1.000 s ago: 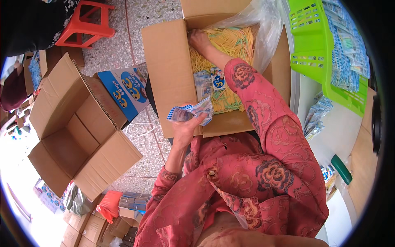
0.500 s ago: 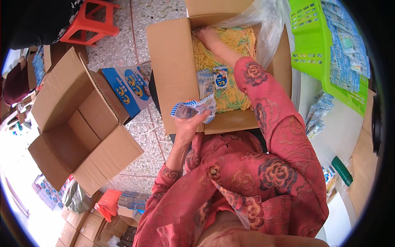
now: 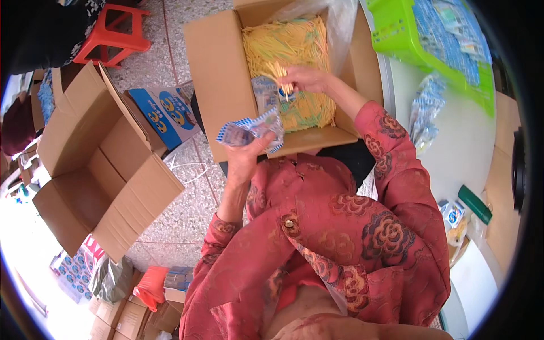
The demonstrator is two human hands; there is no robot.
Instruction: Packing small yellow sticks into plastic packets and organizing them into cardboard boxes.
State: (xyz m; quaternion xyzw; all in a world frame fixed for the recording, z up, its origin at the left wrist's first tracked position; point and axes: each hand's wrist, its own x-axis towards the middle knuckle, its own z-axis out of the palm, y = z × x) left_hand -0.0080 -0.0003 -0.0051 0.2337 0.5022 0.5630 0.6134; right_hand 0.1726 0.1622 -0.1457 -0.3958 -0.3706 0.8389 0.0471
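Note:
My left hand [image 3: 245,157] is closed around a clear plastic pouch [image 3: 235,135] with blue-and-white edging, held at the near left edge of a cardboard box [image 3: 218,85]. Thin yellow and pale green sticks [image 3: 300,42] fill this box; their exact kind is unclear. Above them, my right hand [image 3: 306,79] grips a small bundle of yellow sticks [image 3: 279,73] with its fingers pressed together. Beneath that bundle, a clear packet [image 3: 263,93] lies on the stick pile, partly covered by the hand and sticks.
Left of me stands an open cardboard box [image 3: 107,164], beside a blue printed carton [image 3: 161,116]. A red stool [image 3: 116,37] is at the far left. On the white table [image 3: 459,153] at right are a green basket [image 3: 391,28] of packets, loose packets [image 3: 425,107] and a green object [image 3: 475,204].
My right hand has drawn back from the far left of the stick pile and now holds a bundle of sticks. My left hand still grips the pouch. The whole view has shifted slightly.

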